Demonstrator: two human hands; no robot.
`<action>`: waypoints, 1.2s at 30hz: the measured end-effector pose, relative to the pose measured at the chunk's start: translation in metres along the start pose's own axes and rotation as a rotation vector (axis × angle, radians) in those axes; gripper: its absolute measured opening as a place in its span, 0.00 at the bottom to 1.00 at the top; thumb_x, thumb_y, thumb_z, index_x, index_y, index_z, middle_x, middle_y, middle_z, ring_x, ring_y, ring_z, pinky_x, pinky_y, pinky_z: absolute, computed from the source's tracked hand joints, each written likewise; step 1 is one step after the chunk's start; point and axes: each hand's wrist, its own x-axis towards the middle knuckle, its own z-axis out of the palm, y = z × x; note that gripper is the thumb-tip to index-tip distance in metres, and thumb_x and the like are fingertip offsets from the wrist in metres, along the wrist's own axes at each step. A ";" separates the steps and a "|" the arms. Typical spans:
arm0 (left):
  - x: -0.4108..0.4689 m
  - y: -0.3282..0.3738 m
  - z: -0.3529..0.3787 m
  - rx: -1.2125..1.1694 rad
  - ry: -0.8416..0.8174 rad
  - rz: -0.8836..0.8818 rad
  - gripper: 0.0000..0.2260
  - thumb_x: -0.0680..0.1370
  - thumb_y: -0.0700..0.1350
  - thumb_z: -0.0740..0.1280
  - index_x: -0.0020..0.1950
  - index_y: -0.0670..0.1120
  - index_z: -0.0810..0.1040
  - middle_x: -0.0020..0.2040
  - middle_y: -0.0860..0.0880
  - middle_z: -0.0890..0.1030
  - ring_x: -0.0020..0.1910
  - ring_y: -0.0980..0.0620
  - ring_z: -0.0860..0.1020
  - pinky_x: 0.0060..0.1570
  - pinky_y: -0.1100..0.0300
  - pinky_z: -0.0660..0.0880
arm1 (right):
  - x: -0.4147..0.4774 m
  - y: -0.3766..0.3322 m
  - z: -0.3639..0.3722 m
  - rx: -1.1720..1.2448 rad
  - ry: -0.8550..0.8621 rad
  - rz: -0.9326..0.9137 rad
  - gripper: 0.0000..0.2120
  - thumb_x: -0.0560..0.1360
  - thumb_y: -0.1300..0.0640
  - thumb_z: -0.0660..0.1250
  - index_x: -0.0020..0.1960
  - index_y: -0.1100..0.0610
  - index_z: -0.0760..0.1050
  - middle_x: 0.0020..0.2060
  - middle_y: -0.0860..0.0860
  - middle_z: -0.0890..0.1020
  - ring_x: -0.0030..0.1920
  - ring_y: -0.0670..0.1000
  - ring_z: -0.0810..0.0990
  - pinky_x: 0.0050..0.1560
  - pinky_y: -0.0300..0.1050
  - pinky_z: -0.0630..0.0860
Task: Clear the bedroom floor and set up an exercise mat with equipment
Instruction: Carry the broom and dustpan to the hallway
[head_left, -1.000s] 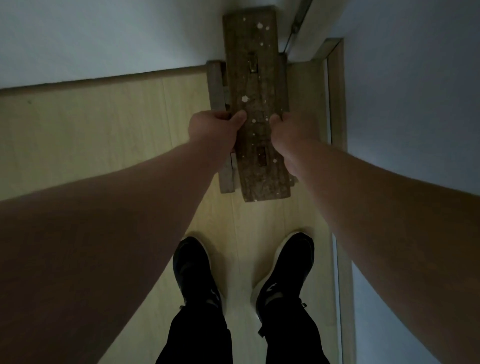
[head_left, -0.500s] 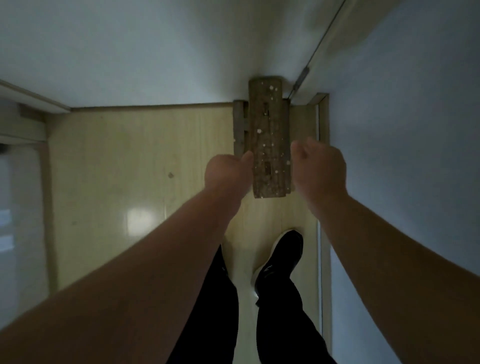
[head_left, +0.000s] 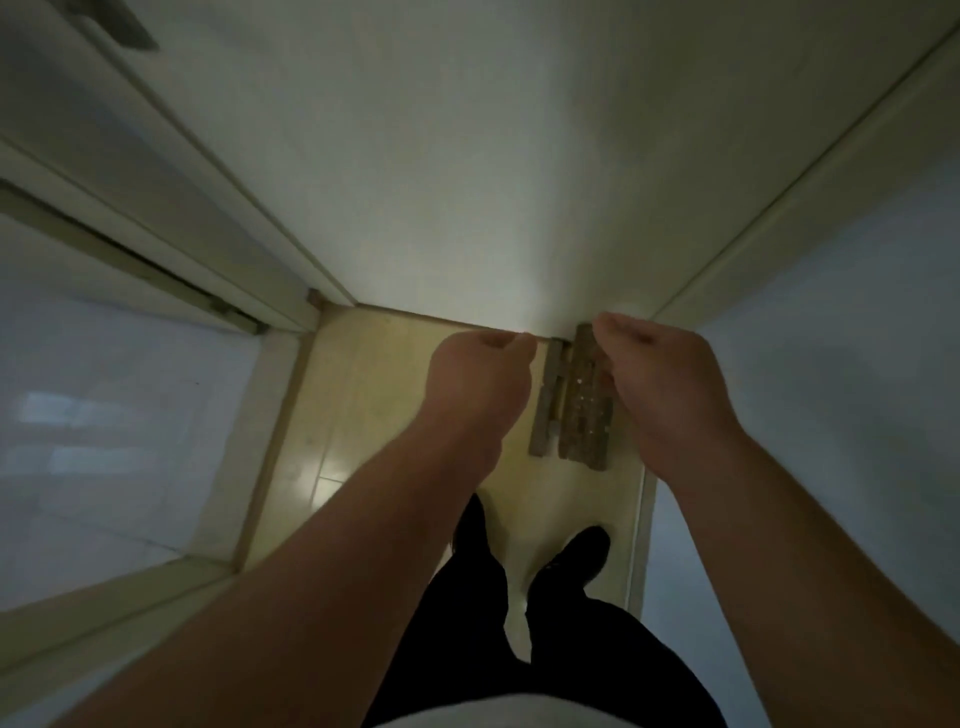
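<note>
Left hand (head_left: 478, 379): fingers loosely curled, nothing in it. Right hand (head_left: 660, 384): same, slack and empty. Both hang above wooden bench (head_left: 584, 410), one each side, seemingly clear of it. Bench flat on pale floor (head_left: 374, 415), far end against wall (head_left: 467, 182), in right corner. Black shoe (head_left: 576, 561) near its near end. Step, I reckon: floor-clearing, bench set out of way. Next move calls for turning toward open floor and finding mat. No mat in sight here.
</note>
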 end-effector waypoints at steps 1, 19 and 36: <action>-0.014 0.006 -0.013 0.018 0.009 0.024 0.11 0.80 0.46 0.69 0.60 0.44 0.82 0.56 0.46 0.84 0.57 0.48 0.82 0.63 0.48 0.78 | -0.014 -0.012 0.000 0.009 -0.041 -0.005 0.12 0.79 0.47 0.68 0.51 0.54 0.84 0.46 0.49 0.86 0.51 0.51 0.84 0.59 0.50 0.79; -0.155 0.056 -0.275 0.754 0.252 0.409 0.25 0.83 0.55 0.61 0.80 0.51 0.63 0.74 0.50 0.72 0.72 0.51 0.70 0.71 0.56 0.66 | -0.198 -0.213 0.082 -0.484 -0.322 -0.766 0.24 0.80 0.46 0.67 0.74 0.52 0.72 0.67 0.45 0.79 0.65 0.41 0.77 0.66 0.37 0.69; -0.241 -0.032 -0.393 0.446 0.875 0.006 0.24 0.83 0.55 0.62 0.78 0.52 0.66 0.74 0.51 0.72 0.73 0.51 0.70 0.70 0.55 0.66 | -0.310 -0.244 0.259 -0.875 -0.929 -1.361 0.26 0.79 0.42 0.65 0.76 0.47 0.69 0.70 0.47 0.76 0.68 0.48 0.76 0.69 0.47 0.72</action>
